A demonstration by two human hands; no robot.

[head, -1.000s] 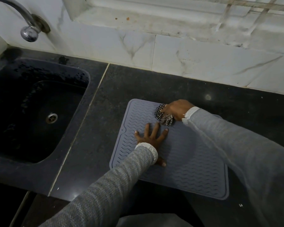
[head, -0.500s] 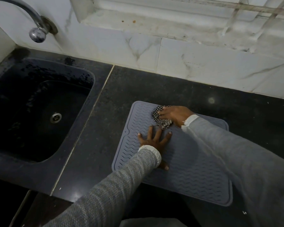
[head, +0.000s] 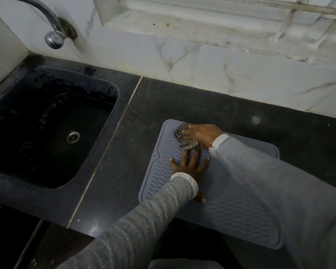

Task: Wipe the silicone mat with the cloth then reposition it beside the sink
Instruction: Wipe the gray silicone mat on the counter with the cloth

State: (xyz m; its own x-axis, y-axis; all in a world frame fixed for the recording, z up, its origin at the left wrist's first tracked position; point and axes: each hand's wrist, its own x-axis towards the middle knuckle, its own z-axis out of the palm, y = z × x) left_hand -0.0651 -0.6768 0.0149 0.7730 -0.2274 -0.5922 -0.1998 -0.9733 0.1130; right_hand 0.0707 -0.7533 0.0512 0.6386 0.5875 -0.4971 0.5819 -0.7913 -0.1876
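The grey mat (head: pixel 231 200) lies flat on the dark counter (head: pixel 124 171), right of the sink (head: pixel 47 123) with bare counter between. The left hand (head: pixel 188 166) presses it with spread fingers. The right hand (head: pixel 204 134) grips the checked cloth (head: pixel 182 136) at the mat's far left corner.

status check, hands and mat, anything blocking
Left hand flat on silicone mat. Right hand grip on cloth, at mat's far corner. Counter toward sink unobstructed.

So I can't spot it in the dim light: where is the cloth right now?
In the head view, the checked cloth lies under the right hand on the mat's far-left corner, just beyond the left hand.
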